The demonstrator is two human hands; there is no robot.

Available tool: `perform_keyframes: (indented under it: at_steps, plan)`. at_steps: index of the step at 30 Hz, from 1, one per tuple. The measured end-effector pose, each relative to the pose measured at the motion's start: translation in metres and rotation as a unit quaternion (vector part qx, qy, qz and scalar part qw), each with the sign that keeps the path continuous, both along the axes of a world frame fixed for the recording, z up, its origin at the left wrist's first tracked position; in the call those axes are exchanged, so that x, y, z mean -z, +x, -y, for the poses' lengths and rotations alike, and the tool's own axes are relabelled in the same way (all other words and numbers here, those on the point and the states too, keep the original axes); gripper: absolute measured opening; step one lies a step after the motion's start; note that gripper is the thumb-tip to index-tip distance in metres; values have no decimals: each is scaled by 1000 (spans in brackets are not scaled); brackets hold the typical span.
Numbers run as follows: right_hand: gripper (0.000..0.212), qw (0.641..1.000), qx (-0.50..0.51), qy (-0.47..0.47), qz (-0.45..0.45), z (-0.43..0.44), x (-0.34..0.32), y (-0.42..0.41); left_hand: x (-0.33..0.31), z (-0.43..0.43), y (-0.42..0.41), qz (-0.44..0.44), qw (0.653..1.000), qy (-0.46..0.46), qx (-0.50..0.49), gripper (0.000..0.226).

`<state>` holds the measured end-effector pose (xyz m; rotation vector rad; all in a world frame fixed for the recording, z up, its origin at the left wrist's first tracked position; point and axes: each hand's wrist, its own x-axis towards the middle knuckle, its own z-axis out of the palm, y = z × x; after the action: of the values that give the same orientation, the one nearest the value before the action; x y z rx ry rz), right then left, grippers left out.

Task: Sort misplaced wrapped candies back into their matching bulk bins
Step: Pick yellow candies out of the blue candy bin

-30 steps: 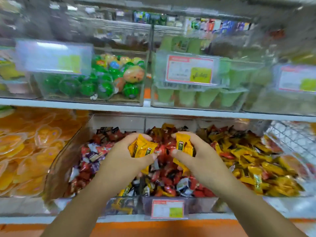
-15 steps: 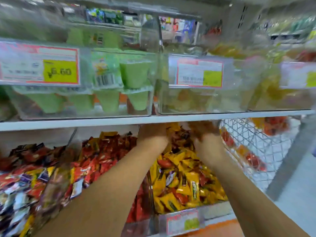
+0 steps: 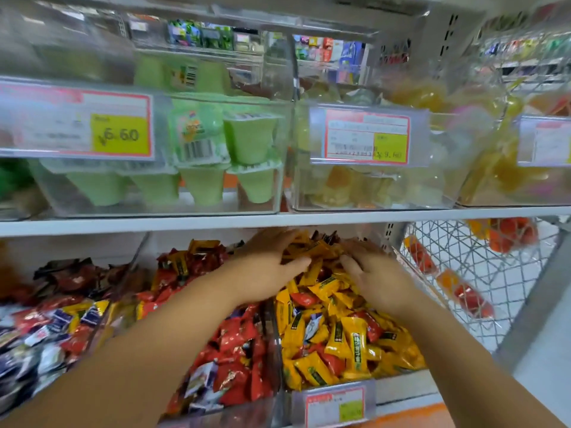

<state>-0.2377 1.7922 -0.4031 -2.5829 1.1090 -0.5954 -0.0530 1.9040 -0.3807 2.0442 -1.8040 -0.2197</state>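
Note:
A clear bin on the lower shelf holds a heap of yellow wrapped candies (image 3: 346,338), with a few red ones (image 3: 304,299) mixed in. My left hand (image 3: 265,270) and my right hand (image 3: 375,278) both reach to the back of this heap, palms down. Their fingers lie loosely spread on the yellow wrappers, and I see no candy pinched in either hand. To the left stands a bin of red wrapped candies (image 3: 234,350) with some yellow ones on top. Further left is a bin of mixed red, blue and white candies (image 3: 46,319).
The white shelf edge (image 3: 185,225) runs just above my hands. Above it are clear bins of green jelly cups (image 3: 247,140) and yellow jellies (image 3: 370,186) with price tags. A wire basket (image 3: 463,267) holding red and orange items hangs at the right.
One second ago each hand held a yellow candy over the red bin. Both hands moved right and back into the yellow bin, and the candies are no longer in my fingers.

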Motion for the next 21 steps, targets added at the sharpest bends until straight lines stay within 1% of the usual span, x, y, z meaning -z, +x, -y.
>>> perform_keyframes:
  at_steps: [2, 5, 7, 10, 13, 15, 17, 19, 21]
  plan:
    - [27, 1000, -11, -4, 2, -19, -13, 3, -7, -44, 11, 3, 1000, -9, -16, 64]
    - [21, 999, -42, -3, -16, -57, -28, 23, -9, -118, 36, -8, 997, 32, -64, 61]
    - [25, 995, -100, -8, 5, -86, -34, 45, -6, -166, 60, -8, 993, 44, -106, 58]
    - [29, 979, -194, -31, 45, -131, -37, 78, 2, -234, 96, 11, 982, 15, -187, 49]
    - [29, 961, -277, -4, 27, -170, -36, 113, 20, -292, 128, 47, 964, -22, -260, 41]
    - [30, 945, -326, 5, -14, -188, -36, 141, 31, -318, 142, 63, 964, -33, -256, 41]
    - [31, 927, -366, 0, -75, -200, -37, 174, 40, -333, 148, 76, 967, -35, -240, 45]
    - [29, 910, -386, -1, -152, -206, -43, 208, 48, -339, 149, 111, 970, -45, -212, 47]
    - [27, 889, -385, -6, -248, -206, -46, 240, 56, -339, 148, 154, 970, -46, -182, 43]
